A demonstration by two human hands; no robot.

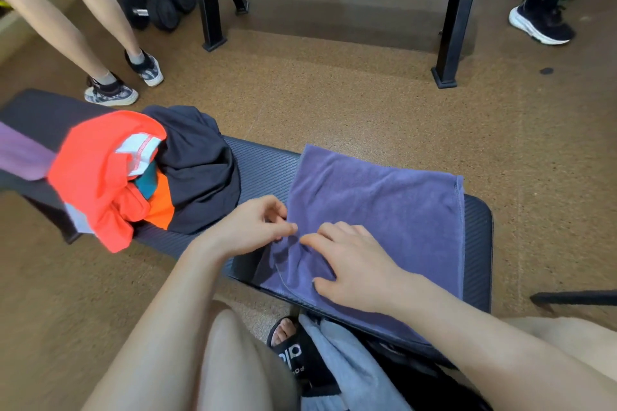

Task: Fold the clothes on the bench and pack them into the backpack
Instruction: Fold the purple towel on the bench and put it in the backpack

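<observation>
Our left hand (248,227) pinches the near-left edge of the purple towel (377,207) between thumb and fingertips, the grip pressed together on a raised fold of cloth. Our right hand (354,269) lies flat on the towel just at 3 o'clock of that pinch, fingers spread and pressing the fabric down rather than holding it. The towel covers the right end of the worktop (263,168), one near corner rumpled, the rest smooth, its stitched hem at 3 o'clock; it looks soft and thick, with its near edge draping over the side. At 9 o'clock sits an unfolded heap: an orange-red garment (96,170) over a black garment (197,160). We judge the task barely begun: the towel is mid-fold, the heap untouched, and nothing packed. We cannot make out the backpack for certain.
</observation>
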